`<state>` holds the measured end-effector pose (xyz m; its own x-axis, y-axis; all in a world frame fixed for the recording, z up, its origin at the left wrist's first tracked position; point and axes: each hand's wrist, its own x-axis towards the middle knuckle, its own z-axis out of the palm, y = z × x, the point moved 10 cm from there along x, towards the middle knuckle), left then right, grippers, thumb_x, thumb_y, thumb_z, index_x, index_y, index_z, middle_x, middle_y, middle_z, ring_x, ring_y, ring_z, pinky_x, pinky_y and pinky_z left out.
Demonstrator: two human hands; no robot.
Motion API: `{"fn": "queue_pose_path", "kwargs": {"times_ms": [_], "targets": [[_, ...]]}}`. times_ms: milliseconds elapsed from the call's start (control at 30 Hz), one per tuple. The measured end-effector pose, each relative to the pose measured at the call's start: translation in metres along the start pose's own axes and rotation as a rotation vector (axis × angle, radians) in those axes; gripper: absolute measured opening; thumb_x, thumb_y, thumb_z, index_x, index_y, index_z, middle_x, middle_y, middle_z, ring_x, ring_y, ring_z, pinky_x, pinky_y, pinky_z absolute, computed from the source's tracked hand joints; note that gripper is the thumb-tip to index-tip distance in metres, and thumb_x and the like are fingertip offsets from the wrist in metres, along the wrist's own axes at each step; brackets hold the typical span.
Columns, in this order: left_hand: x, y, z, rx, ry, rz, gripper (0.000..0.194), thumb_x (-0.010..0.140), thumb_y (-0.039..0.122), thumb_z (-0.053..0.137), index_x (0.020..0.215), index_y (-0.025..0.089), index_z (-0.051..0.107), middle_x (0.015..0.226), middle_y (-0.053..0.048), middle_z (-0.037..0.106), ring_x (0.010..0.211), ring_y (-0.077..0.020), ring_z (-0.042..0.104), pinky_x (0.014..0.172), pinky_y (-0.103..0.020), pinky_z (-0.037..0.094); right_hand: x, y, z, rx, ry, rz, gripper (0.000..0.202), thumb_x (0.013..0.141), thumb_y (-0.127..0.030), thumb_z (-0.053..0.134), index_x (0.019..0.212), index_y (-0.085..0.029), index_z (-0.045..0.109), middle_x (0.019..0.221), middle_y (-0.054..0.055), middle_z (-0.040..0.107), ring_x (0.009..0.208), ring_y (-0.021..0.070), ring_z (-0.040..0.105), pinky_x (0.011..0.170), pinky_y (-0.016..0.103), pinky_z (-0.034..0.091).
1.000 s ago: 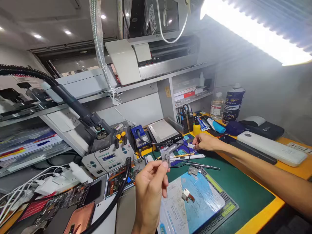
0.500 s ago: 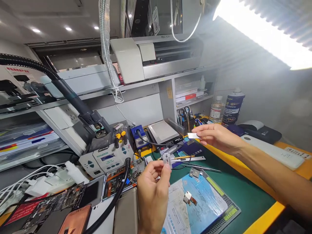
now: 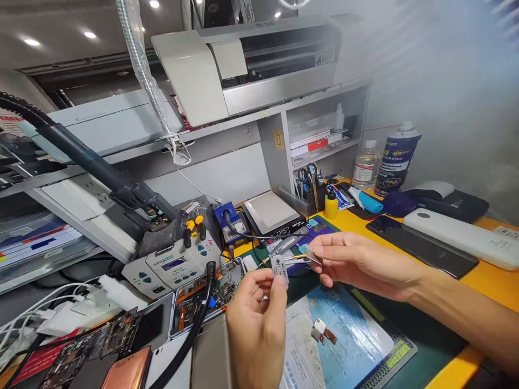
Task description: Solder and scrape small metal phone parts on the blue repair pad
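Between the thumb and forefinger of my left hand [image 3: 259,324] is a small grey printed card [image 3: 279,268], held upright. My right hand [image 3: 352,259] pinches a thin flat silvery piece [image 3: 312,255], tilted and seen nearly edge-on, just right of the card and apart from it. Below both hands, a small metal module with a brown flex cable [image 3: 323,330] rests on a blue-and-white pad [image 3: 348,351]. Behind the hands a grey soldering iron handle [image 3: 291,243] lies among thin tools, partly covered by my fingers.
A soldering station [image 3: 178,265] and a tray of circuit boards [image 3: 221,286] stand to the left. A black hose [image 3: 190,335] crosses in front. At right are a dark phone [image 3: 425,246], a spray can [image 3: 397,159], a clear bottle [image 3: 365,165] and a yellow bottle [image 3: 331,205].
My right hand has come down and left, bringing the silvery piece closer to the card and tilting it. My left hand stays nearly in place. The view has tipped downward.
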<state>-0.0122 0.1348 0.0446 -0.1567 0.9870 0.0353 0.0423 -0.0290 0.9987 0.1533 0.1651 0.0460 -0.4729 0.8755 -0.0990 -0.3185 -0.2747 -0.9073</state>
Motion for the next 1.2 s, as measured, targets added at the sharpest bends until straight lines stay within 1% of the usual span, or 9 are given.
{"fn": "queue_pose_path", "kwargs": {"times_ms": [100, 267, 400, 500, 600, 800, 933, 1000, 1200], "targets": [[-0.004, 0.004, 0.001, 0.010, 0.029, -0.009, 0.027, 0.078, 0.042, 0.071, 0.088, 0.017, 0.065, 0.075, -0.003, 0.068, 0.074, -0.0172, 0.066, 0.067, -0.024, 0.052, -0.003, 0.004, -0.004, -0.028, 0.055, -0.037, 0.019, 0.087, -0.033, 0.075, 0.086, -0.016, 0.067, 0.074, 0.001, 0.064, 0.066, 0.0104, 0.057, 0.063, 0.024, 0.047], [-0.007, 0.004, 0.006, 0.020, 0.017, -0.031, 0.027, 0.077, 0.043, 0.071, 0.086, 0.018, 0.066, 0.068, -0.001, 0.064, 0.068, -0.0155, 0.064, 0.062, -0.022, 0.050, -0.011, -0.011, -0.005, -0.243, 0.168, -0.213, 0.022, 0.086, -0.035, 0.076, 0.098, -0.016, 0.073, 0.074, 0.002, 0.071, 0.069, 0.0125, 0.064, 0.067, 0.025, 0.051], [-0.008, 0.001, 0.009, 0.029, -0.010, -0.037, 0.028, 0.078, 0.044, 0.071, 0.085, 0.018, 0.067, 0.053, 0.005, 0.054, 0.048, -0.0090, 0.047, 0.060, -0.022, 0.049, -0.016, -0.015, 0.000, -0.332, 0.201, -0.245, 0.018, 0.086, -0.033, 0.075, 0.094, -0.017, 0.075, 0.076, 0.001, 0.072, 0.071, 0.0123, 0.065, 0.069, 0.024, 0.054], [-0.008, 0.001, 0.010, 0.045, -0.019, -0.033, 0.028, 0.078, 0.045, 0.071, 0.086, 0.018, 0.067, 0.051, 0.006, 0.051, 0.043, -0.0076, 0.039, 0.057, -0.023, 0.048, -0.019, -0.018, 0.002, -0.378, 0.225, -0.272, 0.016, 0.086, -0.032, 0.075, 0.092, -0.018, 0.076, 0.076, 0.001, 0.072, 0.070, 0.0120, 0.065, 0.067, 0.022, 0.055], [-0.009, 0.003, 0.010, 0.053, -0.016, -0.028, 0.027, 0.078, 0.043, 0.071, 0.085, 0.018, 0.068, 0.052, 0.005, 0.052, 0.044, -0.0086, 0.042, 0.054, -0.023, 0.045, -0.019, -0.018, 0.001, -0.385, 0.250, -0.282, 0.016, 0.084, -0.033, 0.076, 0.092, -0.018, 0.076, 0.075, 0.001, 0.072, 0.069, 0.0130, 0.066, 0.065, 0.022, 0.055], [-0.011, 0.006, 0.009, 0.045, 0.003, -0.019, 0.024, 0.076, 0.040, 0.073, 0.084, 0.018, 0.069, 0.055, 0.001, 0.055, 0.060, -0.0161, 0.060, 0.050, -0.022, 0.043, -0.016, -0.018, -0.003, -0.384, 0.274, -0.288, 0.018, 0.081, -0.032, 0.078, 0.091, -0.017, 0.076, 0.072, 0.002, 0.072, 0.066, 0.0155, 0.067, 0.063, 0.025, 0.056], [-0.009, 0.005, 0.010, 0.083, -0.049, -0.007, 0.024, 0.080, 0.040, 0.072, 0.087, 0.017, 0.069, 0.053, 0.003, 0.053, 0.049, -0.0105, 0.051, 0.043, -0.020, 0.035, -0.016, -0.017, -0.002, -0.391, 0.269, -0.280, 0.018, 0.080, -0.032, 0.079, 0.092, -0.018, 0.077, 0.074, 0.002, 0.072, 0.067, 0.0143, 0.066, 0.064, 0.024, 0.055], [-0.007, 0.006, 0.011, 0.093, -0.092, 0.008, 0.024, 0.081, 0.040, 0.071, 0.088, 0.017, 0.068, 0.054, 0.003, 0.055, 0.045, -0.0086, 0.045, 0.042, -0.019, 0.034, -0.016, -0.015, -0.001, -0.398, 0.266, -0.267, 0.019, 0.080, -0.033, 0.079, 0.092, -0.018, 0.077, 0.076, 0.002, 0.072, 0.068, 0.0145, 0.065, 0.064, 0.024, 0.055], [-0.006, 0.004, 0.011, 0.057, -0.128, -0.003, 0.024, 0.081, 0.038, 0.071, 0.088, 0.015, 0.067, 0.057, 0.002, 0.058, 0.046, -0.0082, 0.046, 0.043, -0.018, 0.036, -0.015, -0.010, 0.001, -0.450, 0.250, -0.229, 0.022, 0.080, -0.038, 0.078, 0.091, -0.018, 0.077, 0.085, 0.005, 0.072, 0.068, 0.0154, 0.064, 0.062, 0.027, 0.054]]}}
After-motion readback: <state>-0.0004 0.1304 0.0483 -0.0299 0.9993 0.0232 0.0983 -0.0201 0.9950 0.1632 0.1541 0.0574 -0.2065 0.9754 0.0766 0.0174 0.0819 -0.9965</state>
